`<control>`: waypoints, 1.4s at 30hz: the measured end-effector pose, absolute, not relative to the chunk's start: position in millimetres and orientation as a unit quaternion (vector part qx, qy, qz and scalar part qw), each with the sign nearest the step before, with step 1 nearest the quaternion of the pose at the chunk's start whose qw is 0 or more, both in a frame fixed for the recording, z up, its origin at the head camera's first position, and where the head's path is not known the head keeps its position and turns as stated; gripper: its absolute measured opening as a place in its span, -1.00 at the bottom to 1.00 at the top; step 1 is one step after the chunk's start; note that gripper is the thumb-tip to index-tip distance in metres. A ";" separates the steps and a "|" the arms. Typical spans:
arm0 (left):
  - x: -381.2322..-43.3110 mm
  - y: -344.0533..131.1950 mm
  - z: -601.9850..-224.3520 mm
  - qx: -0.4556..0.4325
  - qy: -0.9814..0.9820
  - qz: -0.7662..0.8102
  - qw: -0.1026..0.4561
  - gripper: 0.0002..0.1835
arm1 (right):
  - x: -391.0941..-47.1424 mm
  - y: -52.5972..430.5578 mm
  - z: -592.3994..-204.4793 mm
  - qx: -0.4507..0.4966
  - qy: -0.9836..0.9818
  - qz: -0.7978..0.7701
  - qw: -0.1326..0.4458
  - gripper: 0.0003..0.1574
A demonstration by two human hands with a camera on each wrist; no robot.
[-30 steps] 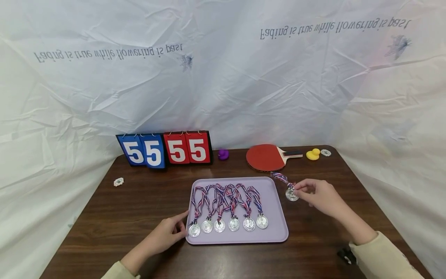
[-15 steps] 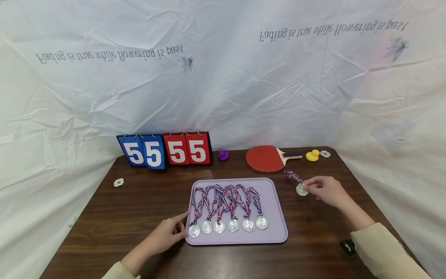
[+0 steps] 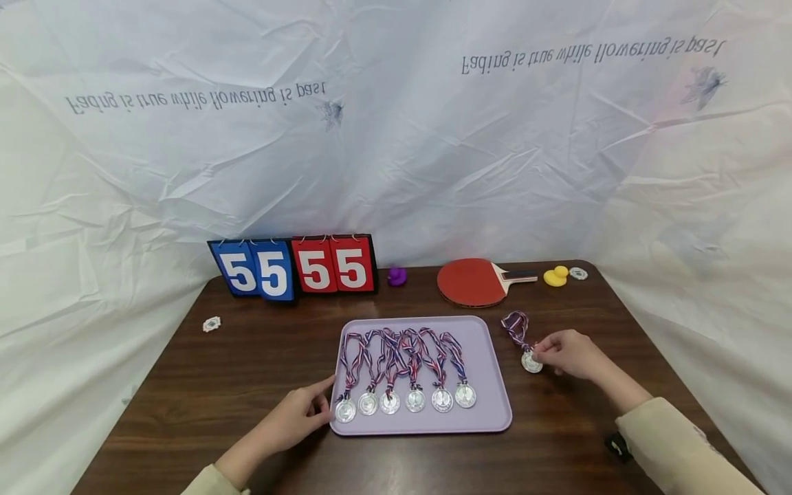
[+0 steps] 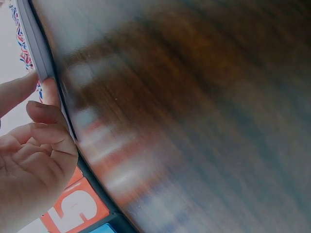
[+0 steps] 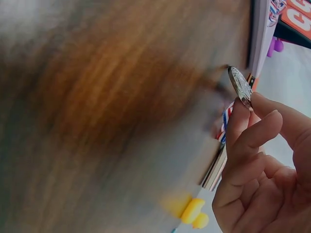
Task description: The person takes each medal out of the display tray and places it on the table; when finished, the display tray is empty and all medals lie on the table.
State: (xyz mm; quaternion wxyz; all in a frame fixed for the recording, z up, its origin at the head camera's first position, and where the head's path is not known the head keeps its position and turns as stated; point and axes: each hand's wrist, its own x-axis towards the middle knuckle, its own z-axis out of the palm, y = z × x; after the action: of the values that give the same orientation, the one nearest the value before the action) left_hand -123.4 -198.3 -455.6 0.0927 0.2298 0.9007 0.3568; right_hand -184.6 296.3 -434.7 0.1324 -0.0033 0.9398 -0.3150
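My right hand (image 3: pixel 568 353) pinches a silver medal (image 3: pixel 531 361) by its edge between thumb and fingers, close over the table to the right of the tray. Its red, white and blue ribbon (image 3: pixel 515 326) trails away toward the back. Seen edge-on in the right wrist view, the medal (image 5: pixel 240 86) is tilted. With thumb and index finger, my left hand (image 3: pixel 298 412) holds the left edge of the lilac tray (image 3: pixel 489 405). Several silver medals lie in a row on that tray, discs toward me and ribbons toward the back.
Along the back of the brown table (image 3: pixel 260 371) stand a flip scoreboard (image 3: pixel 293 268), a purple duck (image 3: pixel 397 276), a red table tennis bat (image 3: pixel 471 282) and a yellow duck (image 3: pixel 555 276). White chips lie at far left and right. A black item (image 3: pixel 617 447) sits beside my right sleeve.
My right hand first moved right and away with the medal, then came back toward me. The ribbon now spreads into a loop. My left hand and the tray have stayed put.
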 end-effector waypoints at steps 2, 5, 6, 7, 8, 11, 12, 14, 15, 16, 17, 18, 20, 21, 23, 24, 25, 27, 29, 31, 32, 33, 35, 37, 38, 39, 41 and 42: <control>-123.4 -198.5 -455.9 0.230 0.901 0.356 0.094 -0.39 | -183.6 296.2 -436.7 -0.002 0.941 -0.311 0.135 -0.75; -123.5 -198.9 -456.5 0.231 0.900 0.357 0.094 -0.39 | -182.9 296.6 -439.2 -0.003 0.943 -0.303 0.135 -0.75; -123.6 -199.0 -456.8 0.232 0.900 0.357 0.094 -0.39 | -183.0 296.8 -439.9 -0.001 0.944 -0.301 0.135 -0.75; -123.5 -199.1 -457.0 0.232 0.900 0.356 0.094 -0.39 | -183.1 296.9 -440.6 0.001 0.945 -0.299 0.135 -0.75; -123.6 -199.1 -457.1 0.232 0.900 0.356 0.094 -0.39 | -183.1 297.0 -441.1 0.001 0.945 -0.297 0.134 -0.76; -123.6 -198.8 -456.9 0.231 0.901 0.354 0.093 -0.39 | -183.0 297.7 -442.8 0.001 0.947 -0.294 0.130 -0.77; -123.6 -198.6 -456.7 0.231 0.901 0.354 0.093 -0.40 | -182.8 297.8 -443.1 0.003 0.947 -0.293 0.129 -0.78; -123.6 -198.2 -456.4 0.231 0.902 0.353 0.092 -0.40 | -182.6 298.4 -443.9 0.000 0.948 -0.291 0.126 -0.78; -123.6 -198.1 -456.2 0.231 0.902 0.353 0.091 -0.40 | -182.6 298.7 -444.1 0.000 0.948 -0.291 0.126 -0.78; -123.6 -198.0 -456.1 0.231 0.902 0.353 0.091 -0.40 | -182.8 299.0 -444.5 0.003 0.948 -0.292 0.127 -0.78; -123.5 -197.9 -456.0 0.231 0.902 0.354 0.092 -0.40 | -183.0 299.5 -444.8 0.005 0.948 -0.293 0.127 -0.78; -123.5 -197.8 -456.0 0.231 0.902 0.354 0.093 -0.40 | -183.1 299.9 -444.9 0.007 0.947 -0.294 0.127 -0.78; -123.3 -197.8 -455.8 0.230 0.902 0.354 0.094 -0.40 | -183.2 300.9 -444.4 0.006 0.948 -0.295 0.123 -0.77; -123.2 -197.8 -455.7 0.230 0.902 0.353 0.095 -0.40 | -183.2 301.3 -444.0 0.006 0.948 -0.296 0.119 -0.78; -123.0 -197.8 -455.5 0.229 0.902 0.354 0.095 -0.40 | -182.9 301.7 -442.6 0.002 0.948 -0.299 0.108 -0.78; -122.8 -197.8 -455.4 0.229 0.902 0.353 0.095 -0.40 | -182.4 301.5 -441.5 -0.002 0.948 -0.300 0.101 -0.78; -122.7 -197.7 -455.2 0.229 0.902 0.354 0.095 -0.40 | -181.9 300.9 -440.2 -0.007 0.949 -0.302 0.094 -0.77; -122.5 -197.6 -455.0 0.228 0.902 0.354 0.094 -0.40 | -180.7 298.7 -438.1 -0.017 0.947 -0.309 0.082 -0.76; -122.5 -197.6 -455.0 0.229 0.902 0.354 0.093 -0.40 | -178.9 294.8 -436.1 -0.030 0.944 -0.321 0.074 -0.73; -122.4 -197.7 -455.3 0.229 0.902 0.353 0.092 -0.40 | -176.3 288.7 -434.8 -0.047 0.937 -0.339 0.074 -0.69; -122.4 -197.7 -455.5 0.230 0.903 0.352 0.092 -0.40 | -174.7 285.0 -434.6 -0.057 0.933 -0.348 0.076 -0.68; -122.4 -197.9 -455.7 0.230 0.903 0.351 0.092 -0.40 | -172.8 280.7 -434.0 -0.066 0.928 -0.357 0.079 -0.67; -122.5 -198.2 -456.2 0.231 0.903 0.351 0.092 -0.40 | -168.8 271.0 -433.0 -0.085 0.922 -0.369 0.084 -0.68; -122.7 -198.4 -456.9 0.231 0.903 0.350 0.091 -0.40 | -164.6 260.1 -431.3 -0.103 0.917 -0.377 0.086 -0.72; -122.8 -198.5 -457.2 0.231 0.903 0.351 0.091 -0.40 | -162.6 254.8 -430.4 -0.113 0.914 -0.379 0.085 -0.74; -123.0 -198.6 -457.6 0.232 0.902 0.352 0.091 -0.40 | -160.5 249.3 -429.4 -0.122 0.911 -0.383 0.086 -0.75; -123.4 -198.8 -458.5 0.233 0.901 0.355 0.092 -0.39 | -157.1 239.0 -428.2 -0.143 0.903 -0.395 0.092 -0.76; -123.5 -198.9 -458.9 0.233 0.900 0.356 0.093 -0.39 | -155.6 234.2 -427.8 -0.154 0.897 -0.403 0.098 -0.75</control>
State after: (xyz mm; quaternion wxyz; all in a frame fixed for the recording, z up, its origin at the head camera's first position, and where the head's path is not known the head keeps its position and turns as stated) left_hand -123.5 -198.9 -458.9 0.0935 0.2331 0.9001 0.3559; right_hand -155.6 234.2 -427.8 0.0984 -0.1537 0.8970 -0.4025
